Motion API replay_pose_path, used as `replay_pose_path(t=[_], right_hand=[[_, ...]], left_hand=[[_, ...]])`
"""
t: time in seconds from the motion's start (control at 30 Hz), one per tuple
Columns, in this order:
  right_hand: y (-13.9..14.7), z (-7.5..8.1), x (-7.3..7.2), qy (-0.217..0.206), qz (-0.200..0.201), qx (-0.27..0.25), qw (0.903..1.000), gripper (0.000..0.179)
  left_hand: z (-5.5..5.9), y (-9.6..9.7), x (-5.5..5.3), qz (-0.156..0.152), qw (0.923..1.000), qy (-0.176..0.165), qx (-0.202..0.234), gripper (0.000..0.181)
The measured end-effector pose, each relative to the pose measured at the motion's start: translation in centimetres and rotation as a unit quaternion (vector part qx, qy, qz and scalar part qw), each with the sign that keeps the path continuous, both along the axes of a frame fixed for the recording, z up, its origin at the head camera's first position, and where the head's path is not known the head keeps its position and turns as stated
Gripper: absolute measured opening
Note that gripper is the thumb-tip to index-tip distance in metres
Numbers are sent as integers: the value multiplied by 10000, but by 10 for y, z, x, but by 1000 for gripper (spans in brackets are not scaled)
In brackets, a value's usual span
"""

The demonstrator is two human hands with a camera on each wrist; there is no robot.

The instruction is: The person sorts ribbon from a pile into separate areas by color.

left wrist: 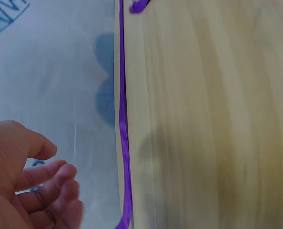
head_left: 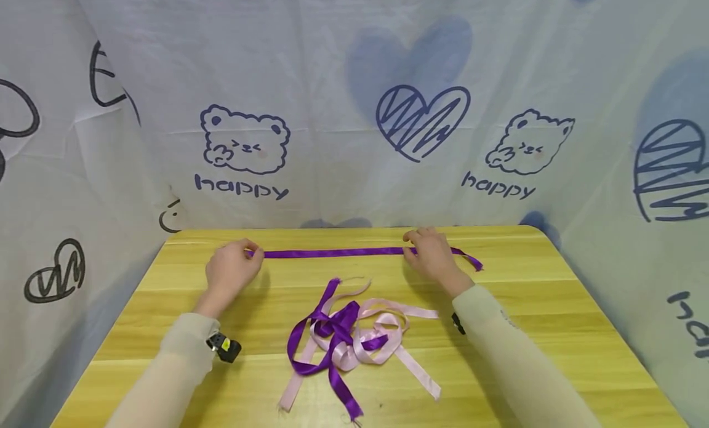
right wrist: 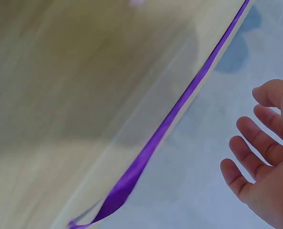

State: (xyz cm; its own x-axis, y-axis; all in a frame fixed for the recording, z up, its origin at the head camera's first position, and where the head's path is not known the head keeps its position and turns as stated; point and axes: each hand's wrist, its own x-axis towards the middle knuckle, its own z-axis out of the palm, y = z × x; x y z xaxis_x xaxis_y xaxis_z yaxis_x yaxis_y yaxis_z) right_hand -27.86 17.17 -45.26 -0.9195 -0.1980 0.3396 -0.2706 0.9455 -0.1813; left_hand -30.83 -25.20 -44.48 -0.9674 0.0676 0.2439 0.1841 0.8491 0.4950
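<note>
A long purple ribbon [head_left: 332,253] lies nearly straight along the far part of the wooden table, its right end bent toward me. My left hand [head_left: 234,265] is at the ribbon's left end. In the left wrist view this hand [left wrist: 36,179] has loosely bent fingers, thumb apart from them, and the ribbon [left wrist: 123,109] runs to their right. Near the ribbon's other end is my right hand [head_left: 433,255], overlapping it in the head view. The right wrist view shows its relaxed, spread fingers [right wrist: 258,138] holding nothing, with the ribbon [right wrist: 170,117] to their left, twisted near its end.
Closer to me, a loose tangle of purple ribbon [head_left: 316,369] and pink ribbon [head_left: 418,372] lies mid-table between my forearms. The wooden table [head_left: 526,317] ends at a printed white cloth [head_left: 332,169] hanging behind it and at both sides.
</note>
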Motion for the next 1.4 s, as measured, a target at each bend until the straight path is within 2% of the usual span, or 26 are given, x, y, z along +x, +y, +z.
replay_pose_path(t=[0.3, 0.5, 0.67, 0.87, 1.0, 1.13, 1.4], right_hand=[[-33, 3, 11, 331, 731, 80, 9967, 23], [-53, 6, 20, 441, 1198, 76, 9918, 23], [-71, 10, 30, 321, 1521, 22, 9878, 23], [-90, 11, 39, 295, 1745, 324, 9837, 24], [-101, 11, 44, 372, 1954, 535, 9786, 24], [-108, 9, 47, 497, 2127, 603, 9740, 23], [-118, 0, 50, 303, 2309, 703, 9700, 28]], left_hand=[[-4, 19, 19, -605, 9978, 257, -68, 25], [-1, 34, 31, -1133, 9932, 283, -3, 22], [1, 45, 43, -1742, 9843, 252, -77, 16], [-3, 52, 59, -2355, 9709, 95, -421, 15], [-3, 55, 68, -2492, 9667, 48, -585, 19], [0, 56, 73, -2524, 9657, -103, -601, 26], [-3, 56, 77, -2678, 9589, -460, -815, 37]])
